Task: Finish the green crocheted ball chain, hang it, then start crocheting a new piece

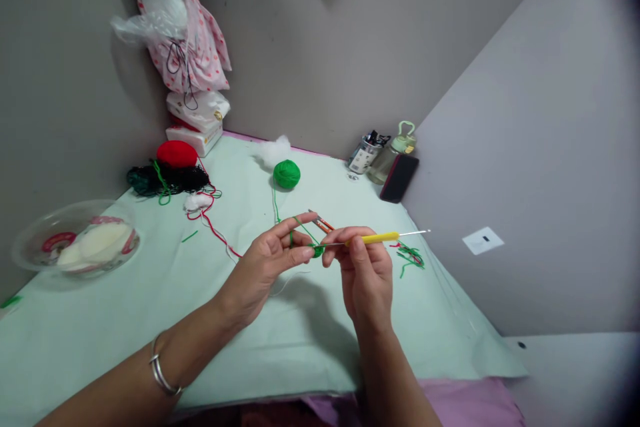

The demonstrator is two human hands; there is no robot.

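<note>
Beyond the hands, a green yarn ball (287,173) rests on the pale green table cover (150,320), with white stuffing (275,149) just behind it. Farther off to the left sit a red yarn ball (177,153), a dark yarn tangle (167,180) and a clear plastic bowl (75,240). Right of the hands lie green yarn scraps (411,257); a dark phone (399,177) and a bottle (395,153) stand at the wall. The left hand (273,260) is partly open, forefinger extended with green strand (300,225) looped over it, thumb and finger pinching a small green crochet piece (317,251). The right hand (367,277) is closed around a yellow-handled crochet hook (380,237), tip at the piece.
</note>
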